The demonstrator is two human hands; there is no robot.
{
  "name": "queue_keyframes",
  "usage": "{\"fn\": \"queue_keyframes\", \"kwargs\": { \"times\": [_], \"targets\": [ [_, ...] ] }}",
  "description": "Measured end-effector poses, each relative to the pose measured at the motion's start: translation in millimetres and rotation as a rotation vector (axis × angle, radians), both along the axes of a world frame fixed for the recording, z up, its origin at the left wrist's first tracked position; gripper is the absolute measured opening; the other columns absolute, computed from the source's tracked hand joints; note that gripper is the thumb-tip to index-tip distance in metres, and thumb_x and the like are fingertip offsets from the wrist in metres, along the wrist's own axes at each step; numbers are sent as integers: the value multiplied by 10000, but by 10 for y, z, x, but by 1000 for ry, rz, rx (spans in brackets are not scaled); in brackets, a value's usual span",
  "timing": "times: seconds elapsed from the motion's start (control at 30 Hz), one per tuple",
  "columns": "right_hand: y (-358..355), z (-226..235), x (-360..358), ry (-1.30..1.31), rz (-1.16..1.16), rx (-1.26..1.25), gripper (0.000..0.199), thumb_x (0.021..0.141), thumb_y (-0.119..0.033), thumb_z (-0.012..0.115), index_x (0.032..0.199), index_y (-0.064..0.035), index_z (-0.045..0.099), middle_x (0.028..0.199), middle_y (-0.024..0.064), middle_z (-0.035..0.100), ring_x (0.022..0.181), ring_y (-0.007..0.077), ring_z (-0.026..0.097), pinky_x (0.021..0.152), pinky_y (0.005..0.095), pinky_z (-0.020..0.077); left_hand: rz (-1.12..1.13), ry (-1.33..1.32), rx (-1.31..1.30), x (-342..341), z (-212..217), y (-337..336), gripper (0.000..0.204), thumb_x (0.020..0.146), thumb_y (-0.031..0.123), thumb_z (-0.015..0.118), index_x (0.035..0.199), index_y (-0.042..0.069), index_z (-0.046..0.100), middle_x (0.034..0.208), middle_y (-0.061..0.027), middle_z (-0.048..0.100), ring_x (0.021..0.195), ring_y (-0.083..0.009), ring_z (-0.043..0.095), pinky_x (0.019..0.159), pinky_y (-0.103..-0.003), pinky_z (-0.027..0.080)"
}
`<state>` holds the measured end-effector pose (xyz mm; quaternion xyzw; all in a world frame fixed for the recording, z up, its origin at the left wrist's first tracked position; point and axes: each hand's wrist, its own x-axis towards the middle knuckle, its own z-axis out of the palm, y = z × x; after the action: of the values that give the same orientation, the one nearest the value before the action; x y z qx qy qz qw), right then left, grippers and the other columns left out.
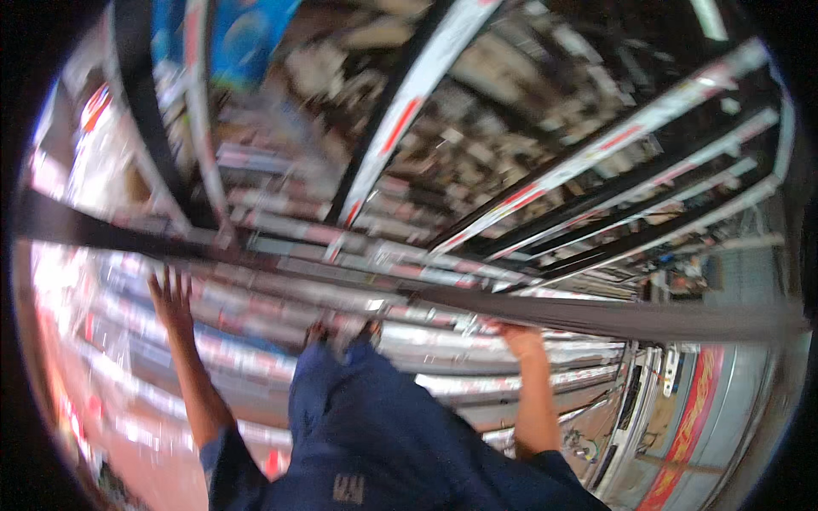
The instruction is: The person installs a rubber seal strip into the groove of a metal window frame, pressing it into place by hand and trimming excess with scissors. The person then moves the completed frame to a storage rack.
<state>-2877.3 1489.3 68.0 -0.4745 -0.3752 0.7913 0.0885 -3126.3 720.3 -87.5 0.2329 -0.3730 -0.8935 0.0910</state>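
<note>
My left hand [173,300] is raised with its fingers spread, just below a long dark bar [102,237] that crosses the view from the left. Whether its fingertips touch that bar, I cannot tell. Farther right, a long grey-brown bar [613,315] runs toward the right edge. My right hand [521,339] is against its lower edge, the fingers blurred and partly hidden by it. A grip there cannot be made out. Beneath both hands lie long profiles [545,349] in white film with red marks.
Several long dark profiles with white and red film, one of them a slanting profile [400,111], rise beyond the bars. Behind them is a blurred heap of short offcuts [511,111]. A blue sheet [247,38] hangs at upper left; a grey panel with a red band [694,426] stands at lower right.
</note>
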Motion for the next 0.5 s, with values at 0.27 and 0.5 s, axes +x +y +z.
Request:
{"fn": "queue_keyframes", "kwargs": {
  "times": [0.27, 0.5],
  "targets": [
    [-74, 228, -568, 81, 102, 75, 953, 992, -817, 340, 1633, -151, 108, 1199, 352, 683, 953, 480, 737, 732, 541, 618, -1158, -361, -640, 995, -1460, 1747, 452, 1045, 433, 597, 1308, 68, 645, 1169, -111, 651, 1067, -236, 601, 796, -430, 550],
    [83, -197, -1800, -39, 215, 269, 1013, 917, -913, 325, 1543, -122, 423, 1121, 237, 694, 973, 427, 735, 901, 591, 550, -986, -260, -821, 395, -631, 1499, 383, 997, 363, 688, 1213, 48, 655, 1021, -108, 679, 911, -212, 607, 718, -414, 541]
  ]
}}
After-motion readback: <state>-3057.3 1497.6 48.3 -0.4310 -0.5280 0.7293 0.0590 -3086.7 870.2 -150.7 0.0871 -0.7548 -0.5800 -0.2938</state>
